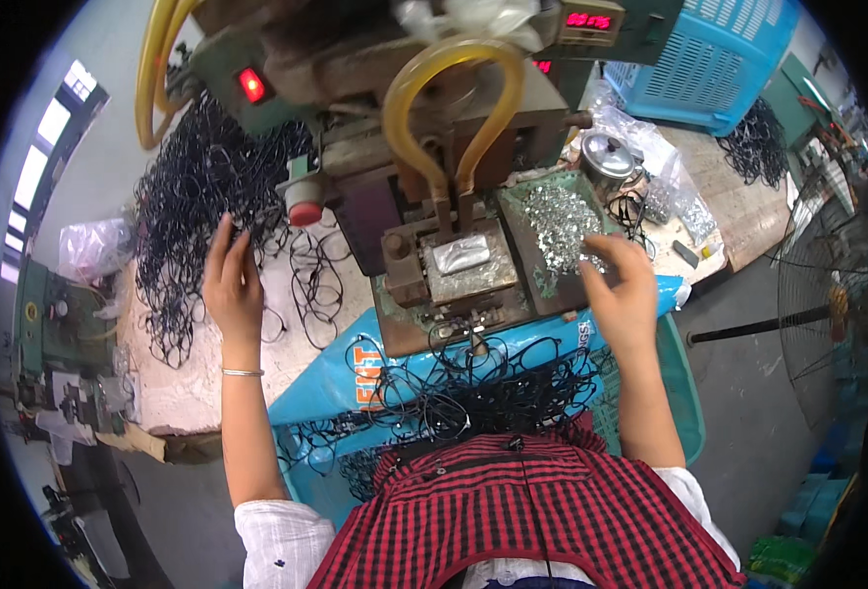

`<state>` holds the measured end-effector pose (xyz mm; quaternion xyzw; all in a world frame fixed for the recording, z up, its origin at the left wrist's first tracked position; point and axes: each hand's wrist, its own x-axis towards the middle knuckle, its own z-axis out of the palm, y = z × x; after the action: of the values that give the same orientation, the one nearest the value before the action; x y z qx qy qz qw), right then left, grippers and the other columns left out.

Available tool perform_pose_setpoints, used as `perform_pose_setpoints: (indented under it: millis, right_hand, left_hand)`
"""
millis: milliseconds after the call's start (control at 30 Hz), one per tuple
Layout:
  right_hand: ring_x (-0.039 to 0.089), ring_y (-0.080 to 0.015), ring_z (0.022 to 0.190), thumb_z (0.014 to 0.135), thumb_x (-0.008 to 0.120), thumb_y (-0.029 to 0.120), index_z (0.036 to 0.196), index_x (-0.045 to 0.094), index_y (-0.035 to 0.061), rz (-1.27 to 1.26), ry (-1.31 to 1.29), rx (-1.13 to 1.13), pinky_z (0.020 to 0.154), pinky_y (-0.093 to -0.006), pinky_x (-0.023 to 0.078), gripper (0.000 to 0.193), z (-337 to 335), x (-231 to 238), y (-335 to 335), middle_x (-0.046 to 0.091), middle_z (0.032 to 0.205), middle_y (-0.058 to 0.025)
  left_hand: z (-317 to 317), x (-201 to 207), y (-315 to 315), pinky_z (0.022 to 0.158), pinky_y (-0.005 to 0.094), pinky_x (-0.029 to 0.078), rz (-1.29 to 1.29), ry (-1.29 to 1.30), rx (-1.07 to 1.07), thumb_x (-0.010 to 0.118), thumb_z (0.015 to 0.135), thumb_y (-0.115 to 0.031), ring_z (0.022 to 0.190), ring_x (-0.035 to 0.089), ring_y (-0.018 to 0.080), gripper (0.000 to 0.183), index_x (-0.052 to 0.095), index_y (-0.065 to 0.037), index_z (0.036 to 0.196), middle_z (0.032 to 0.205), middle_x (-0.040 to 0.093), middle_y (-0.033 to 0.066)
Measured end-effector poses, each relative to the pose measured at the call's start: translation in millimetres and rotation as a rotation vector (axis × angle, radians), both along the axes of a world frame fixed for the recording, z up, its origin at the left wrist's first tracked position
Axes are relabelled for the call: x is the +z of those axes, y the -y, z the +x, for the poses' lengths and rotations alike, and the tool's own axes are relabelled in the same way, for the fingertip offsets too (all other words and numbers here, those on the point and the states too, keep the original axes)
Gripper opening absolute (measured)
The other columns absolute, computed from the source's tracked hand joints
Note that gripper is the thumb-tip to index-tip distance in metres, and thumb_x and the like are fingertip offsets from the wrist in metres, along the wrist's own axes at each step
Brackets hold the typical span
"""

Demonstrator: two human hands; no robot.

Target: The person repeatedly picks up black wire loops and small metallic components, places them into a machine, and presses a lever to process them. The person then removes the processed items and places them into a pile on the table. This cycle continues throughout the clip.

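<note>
My left hand [235, 285] is raised at the edge of a big tangled heap of thin black cords [208, 162], its fingers stretched out and nothing seen in them. At the right, my right hand [625, 294] hovers by a pile of small shiny metal pieces [560, 228] on a greenish tray. Its thumb and forefinger are apart, with no piece visible between them. Between my hands stands a bench press [468, 270] with a silvery block on its bed. More black cords [483, 393] lie in front of it, over a blue plastic sheet [341, 368] and by my lap.
A red push button [304, 213] juts from the machine's left. Yellow hoses [454, 59] loop above the bed. A lidded metal pot [609, 157] and a blue plastic crate [704, 64] stand at the back right. A fan [817, 304] is at the far right.
</note>
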<state>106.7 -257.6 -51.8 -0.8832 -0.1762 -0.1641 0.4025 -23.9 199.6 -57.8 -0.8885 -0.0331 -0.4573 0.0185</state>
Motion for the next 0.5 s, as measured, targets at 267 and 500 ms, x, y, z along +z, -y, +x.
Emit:
perform_pose_setpoints:
  millis: [267, 500]
  right_hand:
    - [0.062, -0.0328, 0.089, 0.077, 0.080, 0.011, 0.086, 0.071, 0.0057, -0.216, 0.276, -0.066, 0.077, -0.0446, 0.050, 0.014, 25, -42, -9, 0.069, 0.088, -0.0099]
    - [0.062, -0.0341, 0.086, 0.081, 0.074, 0.009, 0.085, 0.069, 0.0067, -0.171, 0.341, -0.075, 0.074, -0.0450, 0.049, 0.006, 29, -38, -16, 0.068, 0.086, -0.0107]
  left_hand:
    - [-7, 13, 27, 0.096, 0.0387, 0.049, -0.219, 0.111, 0.154, 0.064, 0.096, -0.004, 0.100, 0.066, 0.0276, 0.010, 0.067, 0.000, 0.104, 0.128, 0.070, 0.0121]
    - [-60, 74, 157, 0.047, 0.0230, 0.053, -1.370, 0.005, -0.508, 0.047, 0.108, -0.014, 0.066, 0.069, 0.0178, 0.012, 0.047, -0.001, 0.111, 0.105, 0.071, 0.0215]
